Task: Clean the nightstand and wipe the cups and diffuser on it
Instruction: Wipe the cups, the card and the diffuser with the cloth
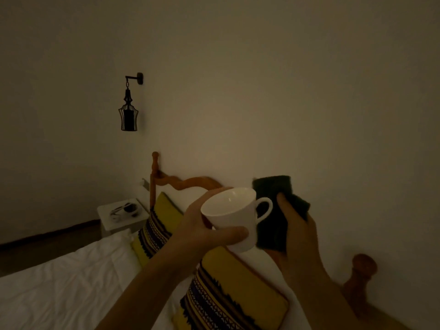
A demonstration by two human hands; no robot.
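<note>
My left hand (202, 228) grips a white cup (232, 211) around its body, held up over the bed with the handle pointing right. My right hand (298, 234) holds a dark folded cloth (273, 210) against the cup's right side, by the handle. A white nightstand (108, 223) stands far off on the other side of the bed; on it lie a dark cup on a saucer (129, 209) and other small items I cannot make out.
The room is dim. Below my arms lies a bed with white sheets (59, 282) and two yellow patterned pillows (228, 294). A wooden headboard (181, 182) runs along the wall. A black lantern lamp (128, 110) hangs on the wall above the nightstand.
</note>
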